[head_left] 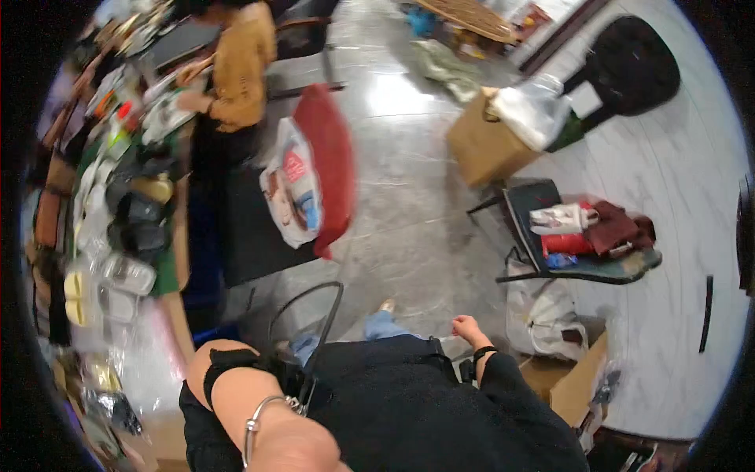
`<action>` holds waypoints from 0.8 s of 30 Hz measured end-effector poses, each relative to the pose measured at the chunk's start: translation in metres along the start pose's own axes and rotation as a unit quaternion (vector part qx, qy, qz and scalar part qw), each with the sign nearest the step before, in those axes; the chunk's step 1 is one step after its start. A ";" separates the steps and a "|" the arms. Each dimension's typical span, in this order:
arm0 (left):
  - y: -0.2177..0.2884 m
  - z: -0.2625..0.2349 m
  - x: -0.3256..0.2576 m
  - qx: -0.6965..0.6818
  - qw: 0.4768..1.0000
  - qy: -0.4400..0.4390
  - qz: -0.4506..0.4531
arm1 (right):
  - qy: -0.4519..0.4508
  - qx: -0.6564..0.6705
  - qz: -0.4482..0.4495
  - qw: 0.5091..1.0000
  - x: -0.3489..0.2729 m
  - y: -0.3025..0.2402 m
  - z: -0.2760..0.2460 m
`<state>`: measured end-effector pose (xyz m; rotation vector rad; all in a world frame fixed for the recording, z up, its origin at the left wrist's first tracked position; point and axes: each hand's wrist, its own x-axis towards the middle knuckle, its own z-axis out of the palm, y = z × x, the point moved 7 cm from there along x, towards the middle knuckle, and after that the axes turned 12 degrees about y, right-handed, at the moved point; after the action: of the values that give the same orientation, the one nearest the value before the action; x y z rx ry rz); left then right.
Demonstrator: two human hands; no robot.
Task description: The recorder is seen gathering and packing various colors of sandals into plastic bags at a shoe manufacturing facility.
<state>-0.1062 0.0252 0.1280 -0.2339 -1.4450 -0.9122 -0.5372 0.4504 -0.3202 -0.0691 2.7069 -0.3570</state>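
Observation:
My left forearm is bent back toward me, with a silver bangle (250,429) at its wrist and a dark band (224,366) further along. The back of my left hand (299,450) shows at the lower edge; its fingers are hidden. Beside that arm rises a thin black loop (338,303), and what it belongs to I cannot make out. Out to the right, my right hand (468,328) hangs over the floor with its fingers curled in and nothing visible in them. A dark band (484,352) circles that wrist. The dark chair (528,208) stands beyond it.
At left, a long table (182,303) bears dark shoes (141,200) and clear plastic trays (130,274). A person in a mustard top (242,67) works there. Ahead, a chair holds a red cushion (330,157) and plastic bag (291,189). Cardboard boxes (484,145) stand right.

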 end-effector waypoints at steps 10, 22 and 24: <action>-0.118 0.235 -0.026 -0.288 0.957 -0.004 -0.036 | 0.019 0.075 -0.065 0.995 0.088 -0.025 0.141; -0.404 0.246 0.044 -0.136 0.974 -0.166 -0.079 | -0.141 0.156 -0.069 0.975 0.271 -0.164 0.193; -0.487 0.241 0.028 -0.085 0.966 -0.162 -0.181 | -0.087 0.111 -0.040 0.989 0.311 -0.212 0.164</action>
<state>-0.6077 -0.1498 0.0102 -0.2591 -1.7478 -1.3464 -0.7572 0.1758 -0.5313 -0.1376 2.4816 -0.6435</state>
